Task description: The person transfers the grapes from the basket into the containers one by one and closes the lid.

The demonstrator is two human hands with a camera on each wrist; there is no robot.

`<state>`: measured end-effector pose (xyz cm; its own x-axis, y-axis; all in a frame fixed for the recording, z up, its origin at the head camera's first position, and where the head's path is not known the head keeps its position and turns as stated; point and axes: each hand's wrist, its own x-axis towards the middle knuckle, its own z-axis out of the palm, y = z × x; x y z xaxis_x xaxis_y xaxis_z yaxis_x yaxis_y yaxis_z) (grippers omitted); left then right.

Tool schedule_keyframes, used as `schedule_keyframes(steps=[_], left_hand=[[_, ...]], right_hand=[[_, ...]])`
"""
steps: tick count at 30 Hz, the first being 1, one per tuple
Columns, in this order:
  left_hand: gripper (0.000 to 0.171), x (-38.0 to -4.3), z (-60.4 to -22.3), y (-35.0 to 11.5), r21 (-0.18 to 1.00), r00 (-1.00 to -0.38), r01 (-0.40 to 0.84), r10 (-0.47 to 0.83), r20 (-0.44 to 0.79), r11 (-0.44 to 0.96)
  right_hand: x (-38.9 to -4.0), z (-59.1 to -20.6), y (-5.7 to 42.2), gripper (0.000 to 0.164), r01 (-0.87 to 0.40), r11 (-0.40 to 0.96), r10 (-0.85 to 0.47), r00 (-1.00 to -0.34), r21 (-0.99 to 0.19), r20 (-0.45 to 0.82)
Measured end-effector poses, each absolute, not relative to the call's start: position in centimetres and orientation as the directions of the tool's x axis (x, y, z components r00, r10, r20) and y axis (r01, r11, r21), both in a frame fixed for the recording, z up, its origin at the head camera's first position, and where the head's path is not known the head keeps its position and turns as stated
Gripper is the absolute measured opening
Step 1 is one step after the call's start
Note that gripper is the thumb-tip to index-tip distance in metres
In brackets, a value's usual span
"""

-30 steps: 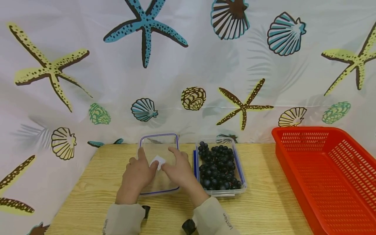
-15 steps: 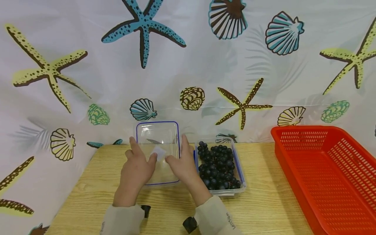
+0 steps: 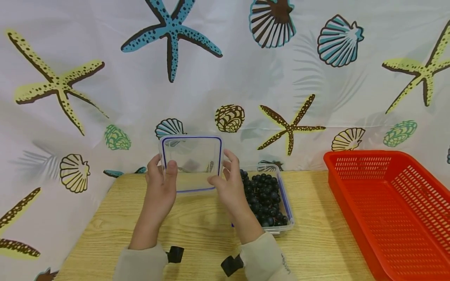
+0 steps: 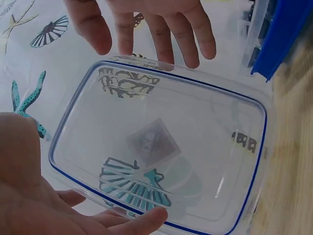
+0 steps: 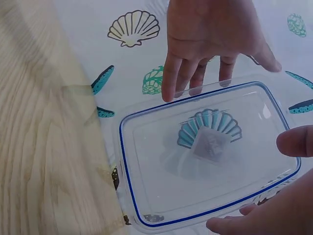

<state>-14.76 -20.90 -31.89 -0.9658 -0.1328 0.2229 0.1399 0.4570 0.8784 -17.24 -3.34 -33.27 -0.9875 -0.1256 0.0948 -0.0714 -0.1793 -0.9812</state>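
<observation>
Both hands hold up a clear rectangular plastic lid (image 3: 192, 164) with a blue seal line, tilted above the table. The left hand (image 3: 159, 187) grips its left edge, thumb toward me and fingers at the side. At the right edge, the right hand (image 3: 230, 187) holds it with the thumb near the lower corner and the other fingers along the side. A pale square label (image 4: 154, 144) shows in the middle of the lid in both wrist views. Right of the hands stands a clear container (image 3: 286, 199) of dark grapes (image 3: 265, 199), partly covered by the right hand.
A red slotted plastic basket (image 3: 351, 218) stands on the right of the wooden table (image 3: 197, 234). Behind the table hangs a white cloth (image 3: 204, 93) printed with starfish and shells. A blue strip (image 4: 286, 39) lies along the container's side.
The hands have lifted the lid from the table and tipped it up toward the cloth. Their hold has shifted from the thumbs near the label out to the side edges.
</observation>
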Motion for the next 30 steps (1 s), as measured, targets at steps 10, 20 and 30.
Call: schedule_keyframes(steps=[10, 20, 30], left_hand=[[0.096, -14.4, -31.0, -21.4, 0.964, -0.962, 0.215, -0.137, 0.236, 0.154], [0.06, -14.2, -30.9, -20.4, 0.98, -0.96, 0.19, -0.219, 0.172, -0.062], [0.04, -14.4, -32.2, -16.5, 0.978, -0.951, 0.207, -0.233, 0.204, 0.009]], right_hand=[[-17.1, -32.6, -2.4, 0.046, -0.115, -0.276, -0.101, -0.984, -0.954, 0.148], [-16.8, -32.4, -1.6, 0.019, -0.216, -0.286, -0.026, -0.972, -0.933, 0.234], [-15.9, -32.5, -1.0, 0.046, -0.186, 0.0, 0.005, -0.983, -0.983, 0.186]])
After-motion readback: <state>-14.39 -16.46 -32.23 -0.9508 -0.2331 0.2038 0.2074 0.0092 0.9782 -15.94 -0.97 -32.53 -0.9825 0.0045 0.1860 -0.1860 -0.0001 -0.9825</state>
